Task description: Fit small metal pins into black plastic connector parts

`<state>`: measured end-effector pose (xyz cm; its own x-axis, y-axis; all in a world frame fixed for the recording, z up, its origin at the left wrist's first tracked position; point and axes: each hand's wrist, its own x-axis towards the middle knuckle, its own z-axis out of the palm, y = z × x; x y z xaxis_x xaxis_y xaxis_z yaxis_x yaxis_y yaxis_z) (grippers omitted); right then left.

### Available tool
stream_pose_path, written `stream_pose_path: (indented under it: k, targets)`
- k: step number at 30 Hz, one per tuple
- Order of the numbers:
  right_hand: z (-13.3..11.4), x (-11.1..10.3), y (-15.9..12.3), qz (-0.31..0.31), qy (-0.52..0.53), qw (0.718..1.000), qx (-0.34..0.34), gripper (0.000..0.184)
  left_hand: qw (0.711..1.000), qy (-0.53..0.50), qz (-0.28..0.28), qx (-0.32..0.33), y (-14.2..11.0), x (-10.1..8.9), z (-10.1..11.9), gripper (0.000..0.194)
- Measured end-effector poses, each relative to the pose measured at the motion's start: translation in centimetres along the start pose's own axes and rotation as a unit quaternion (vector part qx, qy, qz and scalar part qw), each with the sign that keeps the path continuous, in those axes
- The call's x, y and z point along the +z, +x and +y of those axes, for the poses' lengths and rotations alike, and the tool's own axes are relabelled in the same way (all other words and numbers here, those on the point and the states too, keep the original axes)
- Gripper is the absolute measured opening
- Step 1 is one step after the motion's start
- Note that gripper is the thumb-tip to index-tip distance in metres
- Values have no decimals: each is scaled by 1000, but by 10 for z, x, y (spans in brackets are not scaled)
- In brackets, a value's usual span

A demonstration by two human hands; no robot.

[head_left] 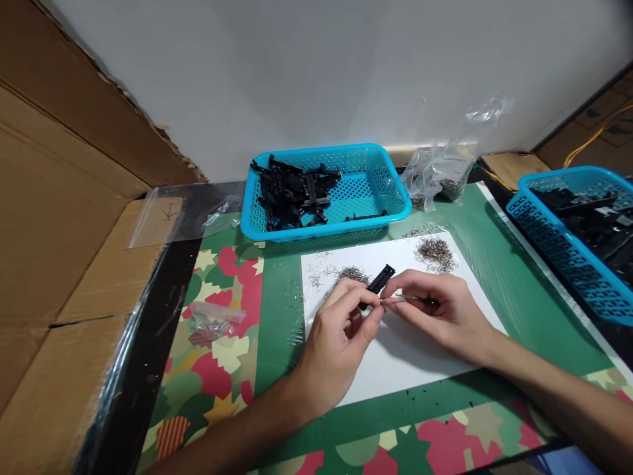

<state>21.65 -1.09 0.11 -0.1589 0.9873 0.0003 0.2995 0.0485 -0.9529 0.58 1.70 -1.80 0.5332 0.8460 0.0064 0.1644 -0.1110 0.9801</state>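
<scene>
Over a white sheet of paper (390,373), my left hand (333,343) grips a narrow black plastic part (380,278), its far end pointing up and to the right. My right hand (448,313) is closed in a pinch, and its fingertips meet those of my left hand at the near end of the part. Something thin and dark shows between the right fingers, too small to make out. Behind my left hand lies a heap of tiny bent metal wires (352,274). A second heap of small metal wires (435,254) sits beyond my right hand.
A blue basket (326,234) at the back holds several black plastic parts (297,191). Another blue basket (564,241) stands at the right with black parts. Clear plastic bags (438,175) lean against the wall. A small bag (215,320) lies left; cardboard (59,218) borders that side.
</scene>
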Motion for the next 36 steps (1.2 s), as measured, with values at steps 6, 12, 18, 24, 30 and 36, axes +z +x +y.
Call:
stream_pose_path:
  k: [6, 12, 18, 24, 30, 36]
  targets:
    - [-2, -14, 4, 23, 0, 999, 22, 21, 1000, -3, 9, -17, 0, -1, 1, 20]
    - [1, -34, 15, 66, -38, 993, 95, 25, 998, 16, -41, -47, -1, 0, 0, 32]
    - [1, -40, 18, 24, -59, 991, 117, 22, 998, 38, -28, -52, -2, 4, -2, 28]
    - [1, -39, 18, -20, -91, 985, 144, 21, 999, 23, -35, -12, -1, 6, 1, 21]
    - [4, -35, 17, -48, -101, 985, 135, 18, 999, 18, -51, 1, -2, 5, -2, 20]
    - [3, -34, 16, -41, -126, 982, 135, 17, 998, 30, -53, 29, -4, 6, -5, 20]
